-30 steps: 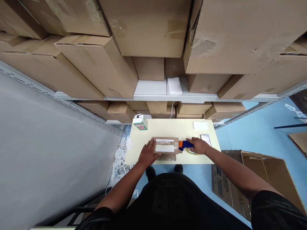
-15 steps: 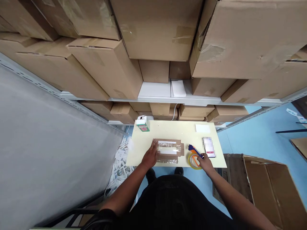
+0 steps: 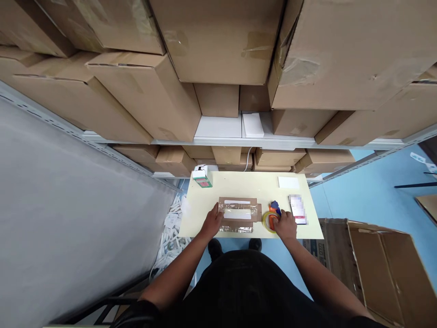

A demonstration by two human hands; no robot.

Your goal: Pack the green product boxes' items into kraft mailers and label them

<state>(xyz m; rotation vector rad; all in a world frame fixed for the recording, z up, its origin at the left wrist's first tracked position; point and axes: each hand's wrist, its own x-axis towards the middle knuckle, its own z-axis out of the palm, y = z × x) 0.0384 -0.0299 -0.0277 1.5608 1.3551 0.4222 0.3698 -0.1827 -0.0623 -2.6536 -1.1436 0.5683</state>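
A small flat cardboard box (image 3: 238,209) with clear tape and white strips on its top lies on the pale table. My left hand (image 3: 212,221) grips its left end, fingers closed at the edge. To the right of the box is a tape dispenser (image 3: 273,217), orange and blue with a roll of yellowish clear tape. My right hand (image 3: 286,225) is closed on its right side, partly hiding it. Just beyond that hand lies a phone (image 3: 298,209) with a lit, partly blurred screen.
On the table (image 3: 198,202) stand a green-and-white carton (image 3: 202,176) and a white stack of paper (image 3: 288,182). Shelves of cardboard boxes (image 3: 218,45) rise ahead. White scraps (image 3: 170,228) cover the floor at left; a large open carton (image 3: 382,264) sits at right.
My right hand has brought the tape dispenser slightly left and turned it more upright in view. My left hand has drawn back a little from the box's top to its left edge.
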